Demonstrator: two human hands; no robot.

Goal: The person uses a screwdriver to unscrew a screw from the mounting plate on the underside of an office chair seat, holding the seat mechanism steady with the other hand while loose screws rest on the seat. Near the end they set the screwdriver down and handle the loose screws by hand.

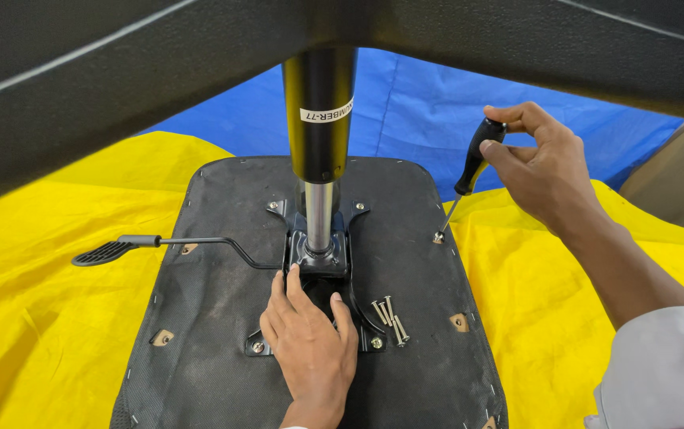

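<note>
Far left I see a yellow tarp, glossy and creased, spread as the work surface; a blue tarp lies behind it. On the yellow sheet rests an upturned chair seat, a rounded rectangle covered in coarse black fabric, stapled along its edges. A thin black lever with a ribbed paddle end sticks out over its left side. At the middle sits a black metal mounting plate, screwed down at its corners, and from it rises the gas cylinder, a polished steel shaft below a glossy black tube with a white label.

My left hand lies flat on the plate just below the shaft, fingers spread and loose, gripping nothing. Just right of it, a few loose silver screws lie bunched on the fabric.

Further right, my right hand pinches the black handle of a screwdriver, fingers closed around its top; the thin shaft slants down to a screw at the seat's right edge. A brown cardboard box shows at far right.
</note>
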